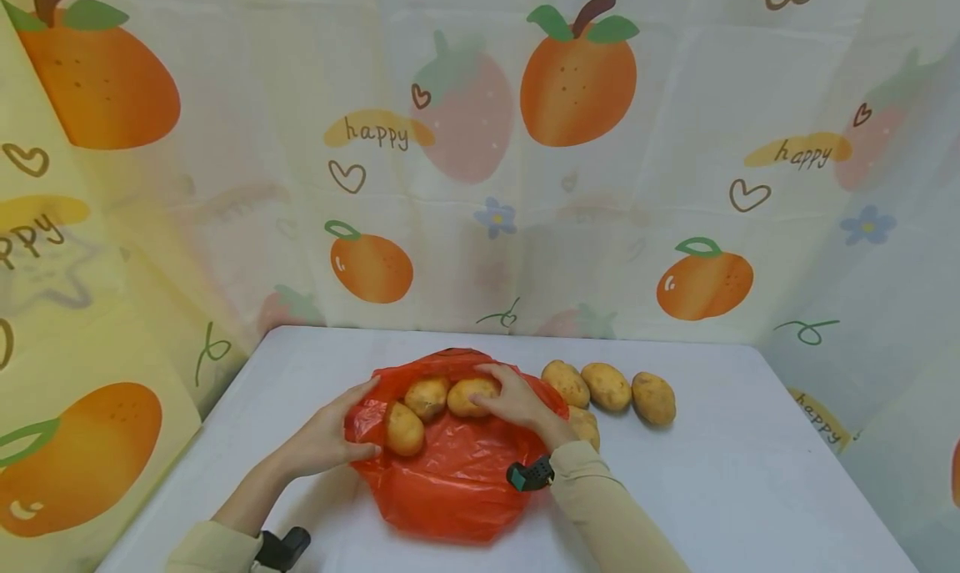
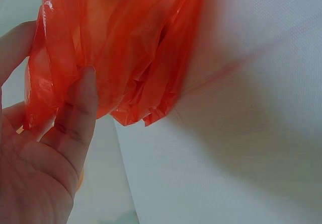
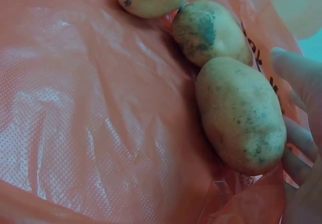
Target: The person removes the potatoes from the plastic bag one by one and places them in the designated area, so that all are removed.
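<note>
A red plastic bag point(image 1: 465, 506) lies with its mouth spread, and three potatoes show inside: one at the left point(image 1: 405, 431), a middle one point(image 1: 427, 399) and a right one point(image 1: 463, 398). My left hand point(image 1: 330, 435) holds the bag's left side, fingers and thumb against the thin plastic point(image 2: 126, 43). At the bag's right rear, my right hand point(image 1: 519, 399) reaches over the rim beside the right potato. In the right wrist view that potato point(image 3: 241, 116) rests on the plastic, fingers close to its end and the thumb apart from it.
Right of the bag, several more potatoes point(image 1: 606, 387) lie on the white table point(image 1: 735, 473), one point(image 1: 585, 427) partly hidden by my right arm. A fruit-printed curtain point(image 1: 480, 248) hangs behind the table's far edge.
</note>
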A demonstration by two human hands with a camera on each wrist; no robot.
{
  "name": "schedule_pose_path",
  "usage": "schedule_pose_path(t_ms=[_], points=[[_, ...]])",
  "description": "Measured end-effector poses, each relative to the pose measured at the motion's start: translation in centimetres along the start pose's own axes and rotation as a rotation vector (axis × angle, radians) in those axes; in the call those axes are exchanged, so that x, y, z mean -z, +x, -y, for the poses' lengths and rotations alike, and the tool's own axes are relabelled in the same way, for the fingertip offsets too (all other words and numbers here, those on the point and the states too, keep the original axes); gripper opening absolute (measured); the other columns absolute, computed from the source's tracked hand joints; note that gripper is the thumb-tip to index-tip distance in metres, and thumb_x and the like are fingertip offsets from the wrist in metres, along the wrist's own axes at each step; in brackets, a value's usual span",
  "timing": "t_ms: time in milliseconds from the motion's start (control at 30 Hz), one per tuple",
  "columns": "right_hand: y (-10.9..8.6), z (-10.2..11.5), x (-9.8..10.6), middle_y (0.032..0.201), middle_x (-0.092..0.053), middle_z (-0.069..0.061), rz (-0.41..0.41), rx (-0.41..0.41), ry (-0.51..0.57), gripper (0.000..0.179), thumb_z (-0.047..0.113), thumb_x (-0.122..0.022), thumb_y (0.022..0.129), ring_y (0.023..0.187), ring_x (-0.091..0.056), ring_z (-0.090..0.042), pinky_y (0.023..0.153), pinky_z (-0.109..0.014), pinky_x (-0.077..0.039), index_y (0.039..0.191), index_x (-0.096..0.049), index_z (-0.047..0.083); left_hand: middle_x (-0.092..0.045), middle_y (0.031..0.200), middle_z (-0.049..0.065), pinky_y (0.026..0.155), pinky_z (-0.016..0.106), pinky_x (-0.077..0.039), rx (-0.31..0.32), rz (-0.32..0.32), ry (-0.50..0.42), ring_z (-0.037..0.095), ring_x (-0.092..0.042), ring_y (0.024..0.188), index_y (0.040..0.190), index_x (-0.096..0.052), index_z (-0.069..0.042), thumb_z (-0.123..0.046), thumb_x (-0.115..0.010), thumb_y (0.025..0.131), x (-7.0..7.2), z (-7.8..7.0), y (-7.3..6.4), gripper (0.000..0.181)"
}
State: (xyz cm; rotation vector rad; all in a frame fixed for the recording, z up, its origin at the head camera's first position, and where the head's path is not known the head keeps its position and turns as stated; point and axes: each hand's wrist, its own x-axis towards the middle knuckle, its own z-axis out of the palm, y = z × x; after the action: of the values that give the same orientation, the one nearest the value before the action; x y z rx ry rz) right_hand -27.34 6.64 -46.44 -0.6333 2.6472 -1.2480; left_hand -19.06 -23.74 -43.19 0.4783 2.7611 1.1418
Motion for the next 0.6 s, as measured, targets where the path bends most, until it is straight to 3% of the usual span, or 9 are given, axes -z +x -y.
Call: schedule_pose_path(t_ms=[333, 600], points=[[-0.1, -0.6, -0.1, 0.136, -0.045, -0.007, 0.033, 0.002, 0.02, 0.061, 0.037, -0.062, 0.085, 0.125, -0.04, -0.026, 0.105, -0.05, -0.033, 0.136, -0.042, 0.011, -0.03, 0.147, 0.015, 0.094, 0.052, -0.044, 0.009, 0.01, -0.013, 0.039, -0.032, 0.13, 0.146, -0.027, -0.017, -0.024, -0.078, 0.072, -0.2, -0.5, 0.1, 0.09], [0.2, -1.2, -0.4, 0.135, -0.046, -0.01, 0.049, 0.062, -0.02, 0.065, 0.036, -0.065, 0.084, 0.124, -0.042, -0.028, 0.105, -0.048, -0.034, 0.136, -0.041, 0.006, -0.029, 0.148, 0.013, 0.092, 0.051, -0.045, 0.041, 0.019, -0.032, 0.039, -0.03, 0.131, 0.146, -0.026, -0.019, -0.024, -0.078, 0.072, -0.3, -0.4, 0.1, 0.091]])
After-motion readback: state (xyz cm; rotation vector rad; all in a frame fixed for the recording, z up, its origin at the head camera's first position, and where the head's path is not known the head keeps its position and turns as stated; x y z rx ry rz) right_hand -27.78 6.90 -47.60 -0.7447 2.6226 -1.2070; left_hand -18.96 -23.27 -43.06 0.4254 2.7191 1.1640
